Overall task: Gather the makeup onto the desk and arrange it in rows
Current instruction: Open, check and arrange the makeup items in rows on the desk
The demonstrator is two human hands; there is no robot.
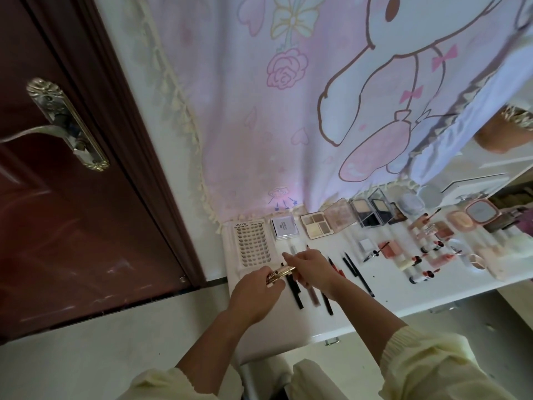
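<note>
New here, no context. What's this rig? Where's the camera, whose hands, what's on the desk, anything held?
There is no robot: a person works with bare hands. The single picture comes from a wide-angle camera worn on their head, looking down. The left hand and right hand hold a gold tube between them, one at each end. Under them is a white desk with makeup laid in rows: a lash tray, an eyeshadow palette and other compacts along the back, dark pencils in front, small tubes to the right. Behind hangs a pink cartoon cloth; a brown door is on the left.
</note>
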